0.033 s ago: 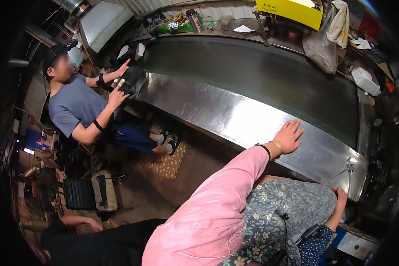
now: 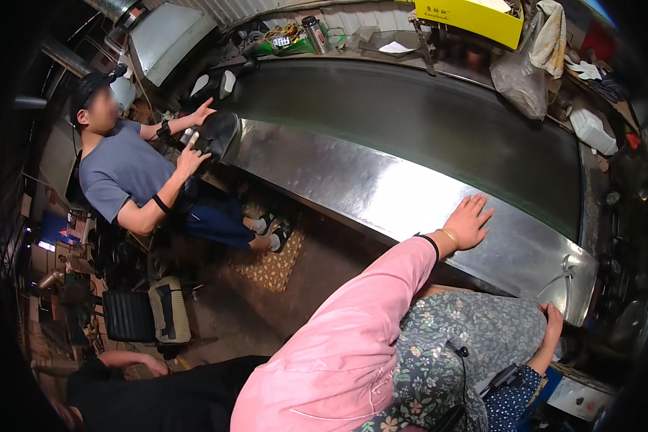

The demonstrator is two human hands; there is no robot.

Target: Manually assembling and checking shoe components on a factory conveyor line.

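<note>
My left hand (image 2: 469,222) lies flat, fingers spread, on a long shiny metal plate (image 2: 317,163). That plate runs along the near edge of a dark, flat belt-like surface (image 2: 410,108). At the plate's right end, my right hand (image 2: 552,318) rests low beside the floral apron (image 2: 475,320) over my lap. Its fingers are bent at the apron's edge, and what they grip, if anything, is hidden. A thin curved strip (image 2: 567,272) shows on the plate close to this hand.
A co-worker (image 2: 126,158) sits at the plate's far left end, both hands near a dark rounded object (image 2: 222,134). Another person in black (image 2: 165,392) is at lower left. A yellow box (image 2: 475,20), a thermos (image 2: 314,34) and a plastic bag (image 2: 520,88) line the back edge.
The co-worker's hands have shifted slightly around the dark rounded object. Both my hands stay where they were.
</note>
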